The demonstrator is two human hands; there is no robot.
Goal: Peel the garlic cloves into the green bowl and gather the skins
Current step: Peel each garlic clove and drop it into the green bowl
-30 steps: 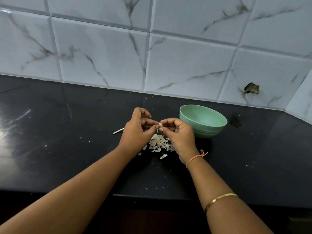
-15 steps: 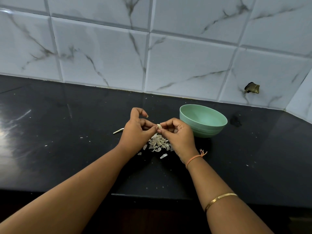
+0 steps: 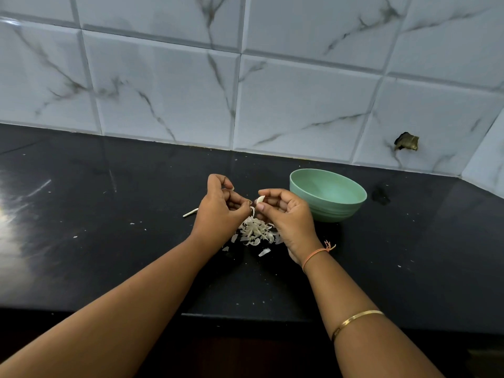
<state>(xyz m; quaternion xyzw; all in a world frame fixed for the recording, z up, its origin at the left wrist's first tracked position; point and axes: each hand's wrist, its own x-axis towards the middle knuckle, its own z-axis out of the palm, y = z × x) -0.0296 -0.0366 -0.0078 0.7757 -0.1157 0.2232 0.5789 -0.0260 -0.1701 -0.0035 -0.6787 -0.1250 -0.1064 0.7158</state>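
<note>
My right hand [image 3: 286, 216] pinches a pale garlic clove [image 3: 260, 199] between thumb and fingertips, just left of the green bowl [image 3: 327, 197]. My left hand [image 3: 221, 211] hovers close beside it, its thumb and finger pinching a thin curl of skin [image 3: 252, 210] that hangs below the clove. A heap of white garlic skins [image 3: 256, 231] lies on the black counter [image 3: 109, 241] under and between both hands. The bowl's inside is only partly in view, and no cloves show in it.
A thin pale garlic stem [image 3: 190, 213] lies on the counter left of my left hand. Small skin flakes are scattered around. A marbled tile wall [image 3: 272, 91] rises behind, with a broken hole [image 3: 406, 141] at right. The counter's front edge runs beneath my forearms.
My hands have drawn slightly apart. The clove stays in my right hand while my left pulls a strip of skin away from it.
</note>
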